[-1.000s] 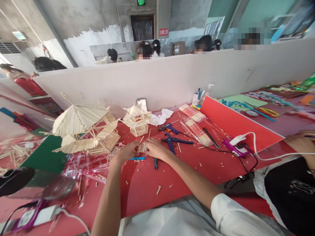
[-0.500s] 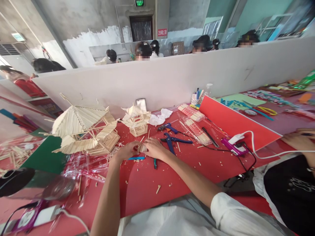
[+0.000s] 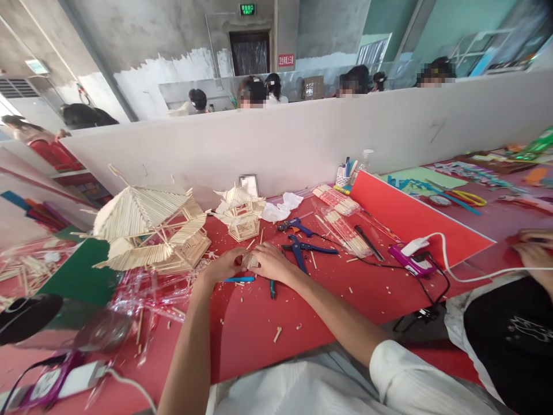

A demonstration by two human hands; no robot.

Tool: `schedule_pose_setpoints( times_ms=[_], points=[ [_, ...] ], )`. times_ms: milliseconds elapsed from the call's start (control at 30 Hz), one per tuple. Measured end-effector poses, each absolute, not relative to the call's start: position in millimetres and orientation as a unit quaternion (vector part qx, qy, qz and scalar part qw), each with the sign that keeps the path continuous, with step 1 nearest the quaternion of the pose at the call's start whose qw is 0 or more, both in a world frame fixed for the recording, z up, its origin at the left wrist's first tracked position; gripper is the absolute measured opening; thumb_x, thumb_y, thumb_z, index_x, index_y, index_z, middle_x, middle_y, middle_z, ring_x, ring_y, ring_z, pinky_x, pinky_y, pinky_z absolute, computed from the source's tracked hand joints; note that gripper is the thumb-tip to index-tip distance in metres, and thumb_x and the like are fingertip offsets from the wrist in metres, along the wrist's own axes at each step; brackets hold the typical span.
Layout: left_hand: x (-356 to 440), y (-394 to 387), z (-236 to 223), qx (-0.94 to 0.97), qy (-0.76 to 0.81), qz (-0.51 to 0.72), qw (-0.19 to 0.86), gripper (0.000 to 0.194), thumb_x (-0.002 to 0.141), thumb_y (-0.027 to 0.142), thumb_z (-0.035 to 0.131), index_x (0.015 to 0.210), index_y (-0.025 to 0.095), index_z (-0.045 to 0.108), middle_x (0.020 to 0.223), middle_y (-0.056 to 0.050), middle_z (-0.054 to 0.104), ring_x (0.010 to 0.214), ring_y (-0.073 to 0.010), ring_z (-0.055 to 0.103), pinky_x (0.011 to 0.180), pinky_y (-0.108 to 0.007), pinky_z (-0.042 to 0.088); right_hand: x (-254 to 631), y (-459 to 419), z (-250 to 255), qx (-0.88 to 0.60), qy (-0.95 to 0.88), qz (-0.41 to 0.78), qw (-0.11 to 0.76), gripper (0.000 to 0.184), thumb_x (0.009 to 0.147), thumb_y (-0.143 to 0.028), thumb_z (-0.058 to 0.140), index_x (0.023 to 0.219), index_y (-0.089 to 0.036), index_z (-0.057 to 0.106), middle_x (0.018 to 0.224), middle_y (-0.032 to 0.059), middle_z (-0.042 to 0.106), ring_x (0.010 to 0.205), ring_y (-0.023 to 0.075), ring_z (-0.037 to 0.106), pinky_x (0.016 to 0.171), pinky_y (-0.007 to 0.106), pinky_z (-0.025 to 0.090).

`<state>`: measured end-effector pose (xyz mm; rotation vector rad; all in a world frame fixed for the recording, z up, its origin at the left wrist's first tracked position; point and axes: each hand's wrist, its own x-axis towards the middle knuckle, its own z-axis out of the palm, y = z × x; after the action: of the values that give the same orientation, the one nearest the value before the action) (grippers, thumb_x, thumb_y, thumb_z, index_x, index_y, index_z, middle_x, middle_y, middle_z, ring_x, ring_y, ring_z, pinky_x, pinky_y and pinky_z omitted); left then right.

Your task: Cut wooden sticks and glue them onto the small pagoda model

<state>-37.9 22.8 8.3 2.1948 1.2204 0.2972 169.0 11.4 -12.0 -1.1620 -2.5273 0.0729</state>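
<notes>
Between my two hands is a small panel of thin wooden sticks, partly covered by fingers. My left hand curls round its left side, thumb and fingers closed on it. From the right, my right hand presses its fingers onto the same panel. Just below them lie a blue pen and a small green-handled tool. Beyond my hands stands a small stick pavilion; a larger stick pavilion is to the left.
A blue cutter and glue gun lie right of my hands, near bagged sticks. A red board leans beyond a purple power strip. At left lies a bottle. A co-worker's hand is far right.
My hands and the stick panel stay nearly in place. At the right edge, the co-worker's hands have shifted a little. The view has tilted slightly.
</notes>
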Motion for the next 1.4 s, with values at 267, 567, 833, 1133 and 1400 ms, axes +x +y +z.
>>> schedule_pose_setpoints(
  times_ms=[267,567,833,1133,1400],
  points=[
    [-38.6,27.2,0.5,0.838,0.437,0.130,0.298,0.056,0.080,0.027,0.065,0.135,0.026,0.057,0.131,-0.008,0.064,0.107,-0.0207,0.063,0.096,-0.031,0.049,166.0,15.6,-19.6,-0.410,-0.893,0.028,0.181,0.040,0.088,-0.046,0.069,0.105,-0.010,0.068,0.106,0.0141,0.068,0.103,0.0264,0.059,0.093,0.038,0.044],
    [-45.1,30.2,-6.5,0.822,0.443,0.145,0.327,0.066,0.079,0.027,0.065,0.143,0.025,0.051,0.129,-0.008,0.064,0.100,-0.0193,0.063,0.093,-0.032,0.050,174.7,11.9,-6.5,-0.427,-0.885,0.046,0.181,0.047,0.085,-0.045,0.074,0.118,-0.012,0.065,0.117,0.0157,0.066,0.110,0.0276,0.058,0.095,0.039,0.044],
    [-44.5,29.1,-3.5,0.828,0.450,0.137,0.306,0.057,0.082,0.031,0.063,0.138,0.024,0.055,0.127,-0.009,0.066,0.110,-0.0225,0.062,0.099,-0.034,0.047,178.4,12.1,-5.1,-0.433,-0.886,0.045,0.159,0.044,0.087,-0.047,0.071,0.115,-0.014,0.067,0.114,0.0140,0.067,0.106,0.0267,0.061,0.092,0.037,0.044],
    [-12.3,25.7,-12.1,0.793,0.567,0.173,0.139,0.027,0.093,0.028,0.054,0.117,0.020,0.063,0.120,-0.011,0.065,0.106,-0.0229,0.064,0.092,-0.033,0.049,185.7,20.2,-6.3,-0.445,-0.871,0.055,0.203,0.031,0.094,-0.037,0.063,0.114,-0.014,0.068,0.107,0.0125,0.068,0.103,0.0241,0.061,0.093,0.035,0.043],
    [5.8,27.6,-19.3,0.753,0.631,0.166,0.086,0.017,0.095,0.031,0.052,0.101,0.019,0.064,0.111,-0.010,0.065,0.096,-0.0216,0.065,0.081,-0.030,0.047,189.8,22.2,-1.6,-0.468,-0.850,0.063,0.232,0.030,0.097,-0.033,0.057,0.116,-0.013,0.068,0.107,0.0108,0.069,0.101,0.0227,0.061,0.094,0.033,0.044]
  ],
)
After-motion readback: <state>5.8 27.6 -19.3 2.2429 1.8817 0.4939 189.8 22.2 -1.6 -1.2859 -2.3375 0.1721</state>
